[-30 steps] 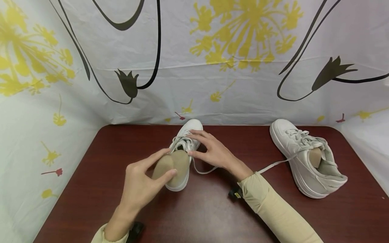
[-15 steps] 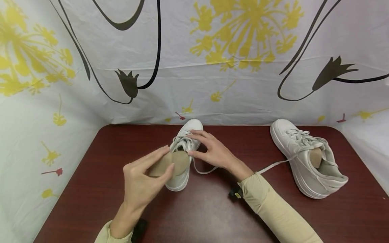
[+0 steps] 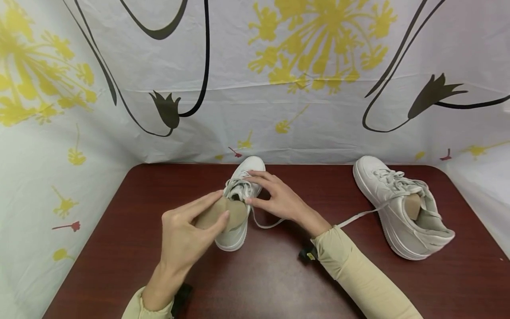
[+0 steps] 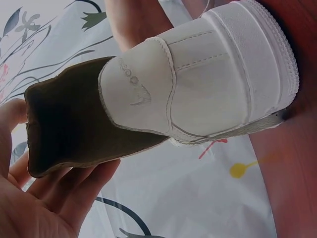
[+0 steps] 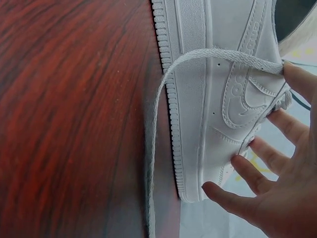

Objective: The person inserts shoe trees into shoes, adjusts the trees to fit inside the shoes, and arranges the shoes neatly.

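A white lace-up sneaker [image 3: 232, 239] stands at the middle of the table, toe away from me. Out of its opening rises a hollow brown shoe insert [image 3: 235, 214], its front end hidden inside the shoe. My left hand [image 3: 183, 235] holds the insert between thumb and fingers, behind the laces [image 3: 237, 186]. In the left wrist view, the dark insert [image 4: 74, 119] sticks out past the heel. My right hand [image 3: 275, 197] rests its spread fingertips on the sneaker's right side and lacing. The right wrist view has the thumb at the lace near the collar.
Another white sneaker [image 3: 402, 228] stands at the right of the dark red table [image 3: 275, 283], with a brown insert [image 3: 412, 207] inside and loose laces. One lace [image 3: 360, 217] trails toward my right wrist. A printed white sheet [image 3: 307, 128] hangs behind the table.
My left hand has tilted the insert, so its visible end looks flatter and more of the sneaker's heel shows. My right hand and both sneakers stay in place.
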Demonstrator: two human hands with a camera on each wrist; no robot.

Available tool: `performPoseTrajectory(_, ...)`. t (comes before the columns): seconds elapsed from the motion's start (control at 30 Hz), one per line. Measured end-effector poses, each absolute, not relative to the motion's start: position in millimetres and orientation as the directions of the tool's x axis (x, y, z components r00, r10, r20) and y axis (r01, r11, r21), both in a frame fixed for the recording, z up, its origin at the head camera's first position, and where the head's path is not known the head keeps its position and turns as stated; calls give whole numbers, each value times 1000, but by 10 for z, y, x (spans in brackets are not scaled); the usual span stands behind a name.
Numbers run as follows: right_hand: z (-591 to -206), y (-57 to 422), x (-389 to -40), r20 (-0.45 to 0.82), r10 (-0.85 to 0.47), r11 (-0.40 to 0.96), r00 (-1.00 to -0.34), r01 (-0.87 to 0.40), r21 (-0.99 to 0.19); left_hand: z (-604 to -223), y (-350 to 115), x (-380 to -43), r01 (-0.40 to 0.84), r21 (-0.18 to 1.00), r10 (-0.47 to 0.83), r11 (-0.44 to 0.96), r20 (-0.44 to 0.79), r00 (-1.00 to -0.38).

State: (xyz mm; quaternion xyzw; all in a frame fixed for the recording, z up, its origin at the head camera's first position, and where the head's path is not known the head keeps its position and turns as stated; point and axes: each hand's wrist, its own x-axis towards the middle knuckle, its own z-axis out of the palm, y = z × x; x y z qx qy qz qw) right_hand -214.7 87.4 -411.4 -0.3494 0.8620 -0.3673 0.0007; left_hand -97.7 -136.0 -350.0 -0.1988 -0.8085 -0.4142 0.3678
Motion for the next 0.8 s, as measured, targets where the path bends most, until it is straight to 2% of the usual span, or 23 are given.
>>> performPoseTrajectory(0.43,-4096,872,-2144,264,-602,487,-753,-609,-627,-3522,-1349,-961,616,516,14,595,760,-650)
performPoseTrajectory(0.8,-4115,873,-2150,273,-593,486,-758,-607,-629,-3586,-1338,-983,650,524,42,550,760,-648)
